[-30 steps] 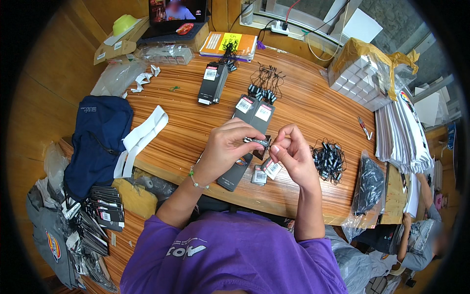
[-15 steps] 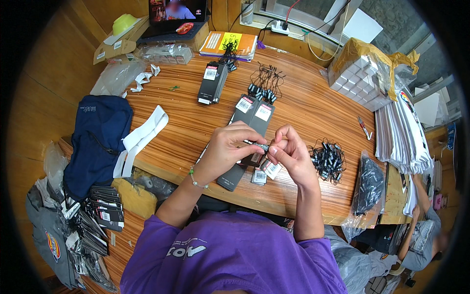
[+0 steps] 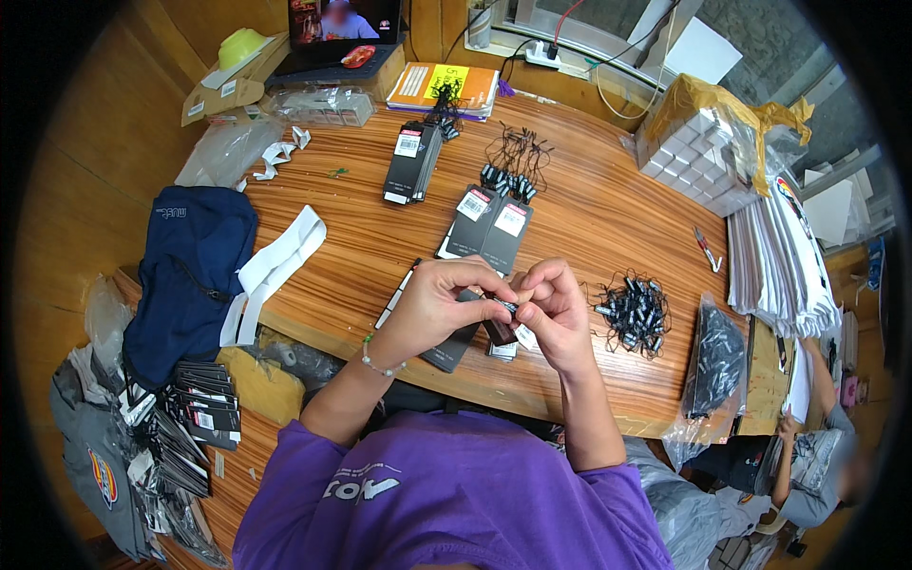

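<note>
Over the near part of the table, my left hand (image 3: 442, 304) and my right hand (image 3: 556, 318) meet with fingertips pinched on a small dark hang-tag string (image 3: 509, 306) with a plastic seal. A dark tag (image 3: 499, 332) hangs just below the fingertips. Beneath the hands lie more black hang tags (image 3: 454, 350), partly hidden by them. Ahead are two stacks of black hang tags (image 3: 492, 228) with white stickers, their black strings bunched at the top. Right of my right hand sits a pile of black tag strings (image 3: 635, 313).
Another tag stack (image 3: 412, 161) lies farther back. At the right are small scissors (image 3: 707, 249), a plastic bag of black strings (image 3: 714, 366), a wrapped block of white boxes (image 3: 698, 152) and stacked white papers (image 3: 774, 256). A navy bag (image 3: 190, 275) lies left. Another person (image 3: 817, 461) is at far right.
Both hands have come slightly nearer to me, and my right fingers have curled in closer to the left ones. At far right, the other person's arm has shifted.
</note>
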A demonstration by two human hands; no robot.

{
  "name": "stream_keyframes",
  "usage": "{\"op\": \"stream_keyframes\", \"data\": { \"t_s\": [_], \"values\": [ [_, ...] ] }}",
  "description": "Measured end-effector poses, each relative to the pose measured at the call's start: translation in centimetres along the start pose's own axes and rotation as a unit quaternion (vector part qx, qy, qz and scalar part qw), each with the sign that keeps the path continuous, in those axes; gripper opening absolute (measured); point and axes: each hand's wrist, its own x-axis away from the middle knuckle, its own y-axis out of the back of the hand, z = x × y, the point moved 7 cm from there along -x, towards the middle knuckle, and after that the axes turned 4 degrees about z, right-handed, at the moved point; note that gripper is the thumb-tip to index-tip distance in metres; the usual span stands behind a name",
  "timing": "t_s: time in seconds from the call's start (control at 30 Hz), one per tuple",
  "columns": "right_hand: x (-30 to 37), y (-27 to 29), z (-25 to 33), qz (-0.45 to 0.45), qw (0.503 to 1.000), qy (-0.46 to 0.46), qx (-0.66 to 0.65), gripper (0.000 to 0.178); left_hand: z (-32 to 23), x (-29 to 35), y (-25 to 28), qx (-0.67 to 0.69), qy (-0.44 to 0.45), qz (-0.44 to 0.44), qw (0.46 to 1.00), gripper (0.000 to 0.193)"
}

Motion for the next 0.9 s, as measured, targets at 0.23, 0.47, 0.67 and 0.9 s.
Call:
{"op": "stream_keyframes", "data": {
  "t_s": [0.23,0.47,0.67,0.9],
  "values": [
    [-1.0,0.6,0.0,0.047,0.982,-0.012,0.185,0.027,-2.1,-0.8,1.0,-0.173,-0.055,-0.015,0.983,0.019],
    [-1.8,1.5,-3.3,-0.056,0.993,-0.098,-0.029,0.032,-2.1,-1.6,2.1,-0.363,-0.118,-0.128,0.915,0.031],
    [-2.1,2.8,-2.5,-0.121,0.991,-0.059,0.0,0.03,3.4,-0.4,0.0,-0.152,0.041,-0.073,0.985,0.037],
    [-4.8,5.8,-1.4,-0.157,0.981,-0.076,-0.08,0.025,5.1,-2.6,0.6,-0.036,0.076,-0.042,0.996,0.027]
  ]
}}
